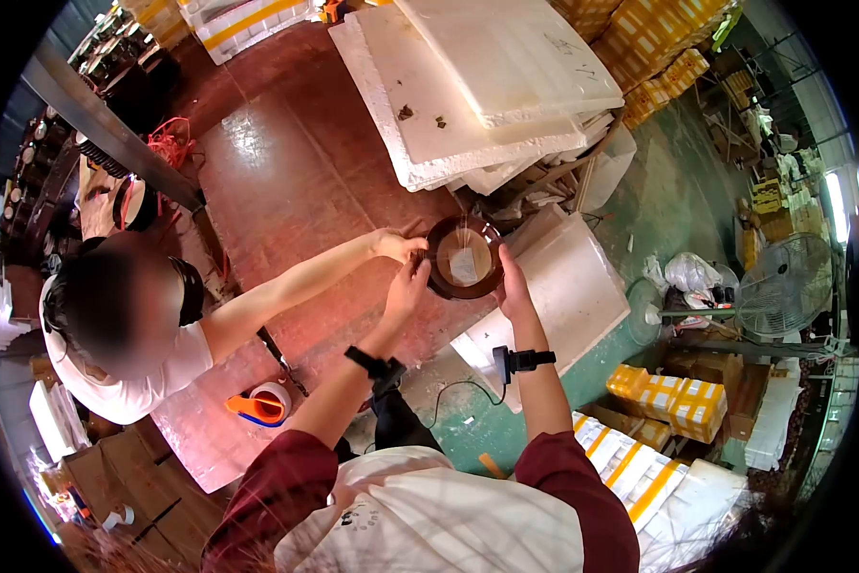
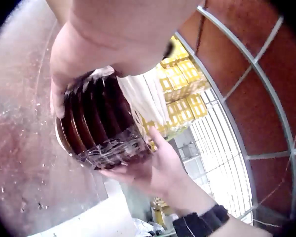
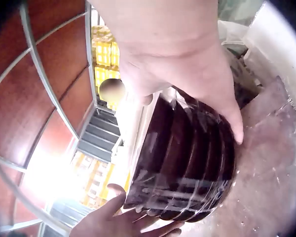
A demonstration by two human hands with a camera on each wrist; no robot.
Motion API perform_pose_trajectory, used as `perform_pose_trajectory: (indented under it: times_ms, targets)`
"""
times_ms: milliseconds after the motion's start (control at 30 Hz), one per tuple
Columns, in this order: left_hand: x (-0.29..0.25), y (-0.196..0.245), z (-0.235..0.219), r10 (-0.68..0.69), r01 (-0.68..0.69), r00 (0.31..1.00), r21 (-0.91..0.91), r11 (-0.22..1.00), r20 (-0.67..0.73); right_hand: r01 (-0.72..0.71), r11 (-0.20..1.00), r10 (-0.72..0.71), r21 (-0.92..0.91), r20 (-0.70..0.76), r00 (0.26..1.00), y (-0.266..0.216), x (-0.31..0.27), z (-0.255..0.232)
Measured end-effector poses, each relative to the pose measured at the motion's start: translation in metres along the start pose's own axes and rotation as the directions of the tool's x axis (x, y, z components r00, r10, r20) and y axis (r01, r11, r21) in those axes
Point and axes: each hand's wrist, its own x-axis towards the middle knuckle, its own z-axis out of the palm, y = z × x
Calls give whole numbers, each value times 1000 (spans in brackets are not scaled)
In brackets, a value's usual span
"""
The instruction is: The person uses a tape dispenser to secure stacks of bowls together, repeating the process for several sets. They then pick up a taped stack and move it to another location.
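A stack of round dark-brown dishes [image 1: 460, 289] is held between both hands above the red table. Clear film or tape wraps the ribbed side of the stack [image 2: 101, 118]. My left hand [image 1: 408, 289] grips its left side, seen close up as the upper hand [image 2: 108, 42]. On the opposite side my right hand [image 1: 516, 286] holds it, thumb and fingers spread round the edge; the right wrist view shows this hand [image 3: 180, 64] over the dishes [image 3: 187, 153]. Another person's hand [image 1: 398, 245] reaches in at the stack's left edge; whether it touches is unclear.
White foam sheets [image 1: 506, 76] lie piled beyond the stack, with another foam sheet [image 1: 563, 296] at the right. An orange-and-blue tape dispenser [image 1: 257, 409] rests on the red table [image 1: 305, 191]. The other person [image 1: 152, 363] is at the left; taped boxes [image 1: 678, 401] stand right.
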Motion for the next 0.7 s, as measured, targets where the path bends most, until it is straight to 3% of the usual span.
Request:
perform_pose_trajectory:
  times_ms: [100,200,300,400,433,567,700]
  targets:
    - [-58,21,-9,-44,44,999,17,999,-4,91,987,-95,-132,-26,995,10,2,-4]
    - [-74,1,-6,-146,173,980,-212,962,134,145,968,-152,-207,-22,988,2,-3,5]
    - [-56,8,3,-388,410,912,-354,840,136,229,945,-232,-234,17,973,2,4,-5]
    - [-34,16,17,-360,429,899,-329,841,249,229,943,-237,-240,-6,972,-4,-4,-22]
    - [-36,18,29,-434,491,869,-302,817,239,202,957,-209,-210,-12,978,-5,-9,-28]
    - [-49,9,80,-450,502,865,-376,779,222,205,960,-210,-192,-8,978,-13,-32,-48]
    - [-65,8,114,-353,332,933,-518,788,62,220,958,-225,-182,-5,974,-7,-22,-71]
